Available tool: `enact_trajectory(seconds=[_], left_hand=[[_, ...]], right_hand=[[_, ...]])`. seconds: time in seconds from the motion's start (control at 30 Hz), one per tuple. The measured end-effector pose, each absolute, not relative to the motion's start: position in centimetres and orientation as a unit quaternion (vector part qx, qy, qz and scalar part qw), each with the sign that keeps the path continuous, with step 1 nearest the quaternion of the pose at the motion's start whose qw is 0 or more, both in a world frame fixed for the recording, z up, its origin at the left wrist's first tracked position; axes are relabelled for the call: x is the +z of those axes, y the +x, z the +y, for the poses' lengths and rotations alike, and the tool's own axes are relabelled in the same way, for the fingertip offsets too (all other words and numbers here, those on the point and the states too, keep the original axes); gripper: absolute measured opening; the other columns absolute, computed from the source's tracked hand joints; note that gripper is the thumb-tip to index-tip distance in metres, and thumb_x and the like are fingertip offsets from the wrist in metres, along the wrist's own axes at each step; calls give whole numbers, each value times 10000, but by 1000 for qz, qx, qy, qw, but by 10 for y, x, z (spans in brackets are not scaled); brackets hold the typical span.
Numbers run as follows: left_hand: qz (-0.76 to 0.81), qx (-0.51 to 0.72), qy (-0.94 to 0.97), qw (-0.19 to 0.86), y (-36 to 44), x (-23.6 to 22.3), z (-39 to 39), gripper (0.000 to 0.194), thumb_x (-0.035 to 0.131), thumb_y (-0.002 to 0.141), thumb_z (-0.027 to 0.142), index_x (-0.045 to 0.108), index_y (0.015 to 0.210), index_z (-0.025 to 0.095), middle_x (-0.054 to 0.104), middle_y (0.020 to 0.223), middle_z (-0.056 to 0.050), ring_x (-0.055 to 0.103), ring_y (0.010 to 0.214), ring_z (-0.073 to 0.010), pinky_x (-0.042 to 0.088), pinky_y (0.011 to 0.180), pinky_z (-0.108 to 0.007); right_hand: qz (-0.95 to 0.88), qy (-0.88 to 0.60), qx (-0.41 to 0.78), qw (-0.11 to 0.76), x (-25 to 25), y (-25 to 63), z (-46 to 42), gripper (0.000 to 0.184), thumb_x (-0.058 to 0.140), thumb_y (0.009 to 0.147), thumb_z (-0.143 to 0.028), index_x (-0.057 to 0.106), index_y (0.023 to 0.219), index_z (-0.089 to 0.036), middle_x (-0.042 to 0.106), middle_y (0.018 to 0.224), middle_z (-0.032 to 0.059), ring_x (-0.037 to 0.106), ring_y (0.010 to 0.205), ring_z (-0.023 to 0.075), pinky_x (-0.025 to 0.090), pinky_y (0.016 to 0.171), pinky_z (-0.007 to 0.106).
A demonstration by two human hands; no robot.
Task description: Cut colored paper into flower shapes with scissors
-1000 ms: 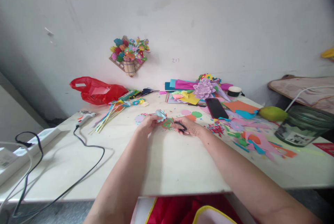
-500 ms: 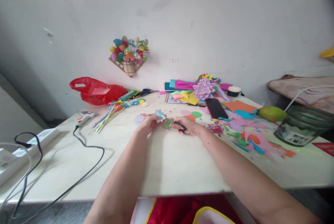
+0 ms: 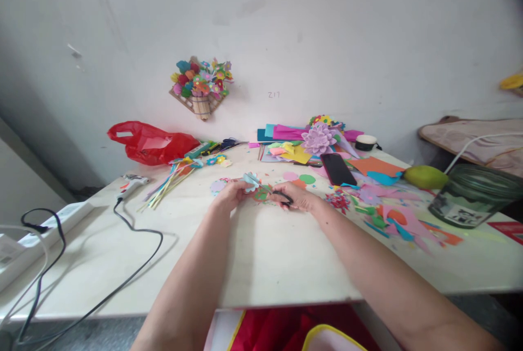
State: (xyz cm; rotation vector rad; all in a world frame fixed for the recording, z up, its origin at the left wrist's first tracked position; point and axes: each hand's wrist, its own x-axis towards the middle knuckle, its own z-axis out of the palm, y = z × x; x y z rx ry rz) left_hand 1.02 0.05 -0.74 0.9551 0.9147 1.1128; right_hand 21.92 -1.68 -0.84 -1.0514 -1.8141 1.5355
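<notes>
My left hand (image 3: pixel 230 194) pinches a small light-blue paper flower (image 3: pixel 250 180) just above the white table (image 3: pixel 261 264). My right hand (image 3: pixel 295 197) grips black-handled scissors (image 3: pixel 281 194), their blades pointing left at the flower. Both hands rest at the middle of the table, close together, over small coloured paper scraps (image 3: pixel 261 194).
A glue gun (image 3: pixel 131 182) with a black cable (image 3: pixel 134 264) lies left, beside a power strip (image 3: pixel 49 231). A red plastic bag (image 3: pixel 151 144), paper-flower sticks (image 3: pixel 169 182), stacked coloured paper (image 3: pixel 302 144), a black phone (image 3: pixel 337 169), a green fruit (image 3: pixel 425 177) and a dark jar (image 3: pixel 474 195) stand around.
</notes>
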Motion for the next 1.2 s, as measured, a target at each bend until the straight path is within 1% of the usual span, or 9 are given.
enact_trajectory(seconds=[0.2,0.4,0.6,0.67,0.73,0.83,0.97,1.1,1.2], left_hand=[[396,485,429,651,9,-8,2,167,635,580,45,686,730,99,699,728,-71,658,633,-168,544,634,-275],[399,492,413,654,9,-9,2,164,632,581,63,665,733,115,683,701,-58,651,625,-171,557,598,-288],[388,506,386,667,14,-6,-1,231,617,611,44,663,820,133,683,752,-40,650,618,-165,567,571,-294],[394,506,376,669,17,-3,-2,203,619,630,39,662,808,127,685,752,-46,650,607,-164,566,561,-289],[403,509,369,665,20,-2,-3,156,634,634,29,655,761,118,668,690,-39,630,554,-149,556,538,-269],[395,518,380,656,23,-3,-2,127,672,626,27,644,715,113,653,646,-32,608,514,-131,544,514,-242],[388,525,390,649,25,-4,-2,112,687,625,25,641,690,104,654,639,-33,603,511,-116,548,536,-225],[390,532,381,648,28,-1,-5,113,659,639,9,644,700,103,652,634,-35,578,486,-104,536,524,-217],[394,528,367,657,29,1,-6,130,647,644,18,642,727,118,659,660,-42,594,507,-123,537,522,-236]], right_hand=[[-665,-395,571,274,-6,217,-21,302,729,657,-372,539,637,-138,499,456,-52,414,347,42,189,309,163],[-636,-418,580,292,1,211,-28,235,724,670,-299,568,712,-129,482,447,-68,403,345,39,213,320,156],[-627,-407,583,319,2,210,-28,233,731,656,-259,564,752,-128,501,461,-65,397,338,38,211,308,163],[-619,-412,582,328,3,210,-28,220,713,669,-266,561,744,-126,496,454,-61,398,338,42,224,311,166],[-615,-411,583,335,4,211,-29,207,691,686,-279,560,738,-127,495,453,-58,402,342,45,229,315,168],[-616,-405,582,343,5,210,-30,210,691,680,-286,554,724,-132,496,453,-58,398,343,45,213,312,172],[-614,-412,574,351,8,209,-31,196,685,681,-274,553,718,-133,484,447,-60,375,336,44,193,309,179],[-617,-418,565,355,8,209,-31,222,700,678,-298,557,718,-132,482,453,-56,368,347,46,209,319,185],[-619,-416,564,355,5,209,-30,259,720,663,-328,555,718,-136,475,454,-59,373,358,49,228,328,183]])
